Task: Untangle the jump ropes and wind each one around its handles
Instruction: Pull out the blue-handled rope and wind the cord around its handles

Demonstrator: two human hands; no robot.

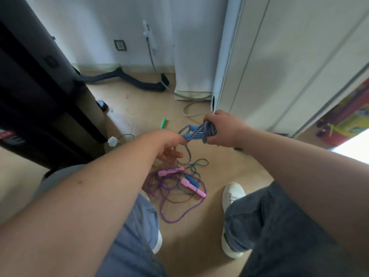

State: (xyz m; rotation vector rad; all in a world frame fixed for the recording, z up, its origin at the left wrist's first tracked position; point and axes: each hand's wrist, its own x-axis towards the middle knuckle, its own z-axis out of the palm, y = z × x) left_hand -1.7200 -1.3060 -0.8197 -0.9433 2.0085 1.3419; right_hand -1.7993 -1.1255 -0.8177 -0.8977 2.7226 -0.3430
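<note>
– Above the floor [123,108], between the knees, what is held?
– Blue handles [194,132] are gripped together by the right hand [221,128]. Its fingers are curled round them and round the braided rope [209,129] that is wound over them.
– And the left hand [170,145]?
– Its upper fingertip is set at the near end of the handles, where a strand of the rope leaves the bundle. Whether that strand is pinched cannot be told. The lower fingers are seen loosely spread, with nothing in them.
– Where is the rest of the rope?
– It is hung from the bundle down to the floor, where its end is lost in a heap.
– What is found in the heap?
– Two pink handles [170,171] are laid on a tangled purple rope [179,213], and a teal rope [201,162] is looped through it. A green handle [163,123] is seen well apart, farther off, near a black cabinet [40,86]. A white shoe [232,193] is placed just beside the heap.
</note>
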